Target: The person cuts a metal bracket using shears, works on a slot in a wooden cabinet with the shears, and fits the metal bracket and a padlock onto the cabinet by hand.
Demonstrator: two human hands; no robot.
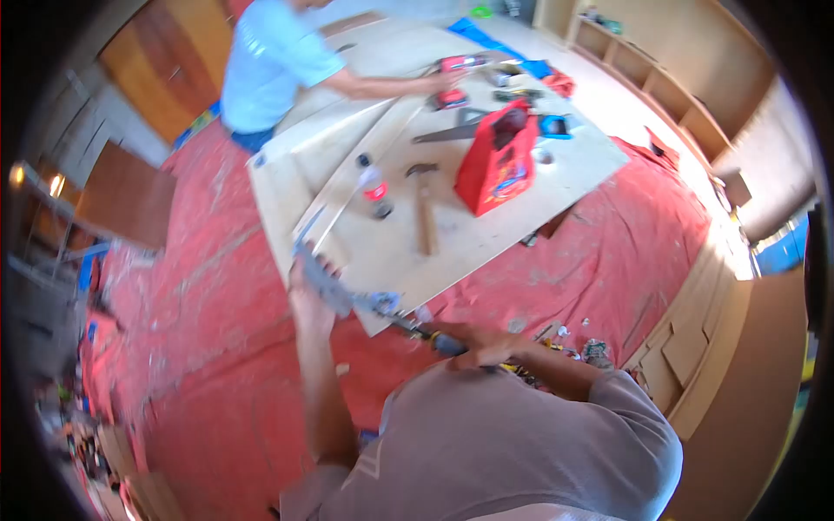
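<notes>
One long tool [401, 322] | left fingers [326, 262] wrap grey end [334, 292] | right fingers [462, 332] curled round handle [447, 345]

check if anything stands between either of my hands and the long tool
Nothing visible does: your left hand holds the long tool near its far end and your right hand its handle.

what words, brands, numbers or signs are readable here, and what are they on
No text can be read clearly.
Bottle label: too small and blurred.
Blue shirt: pale marks, too blurred to read.
Drill: no wording legible.
Held tool: no wording legible.
</notes>
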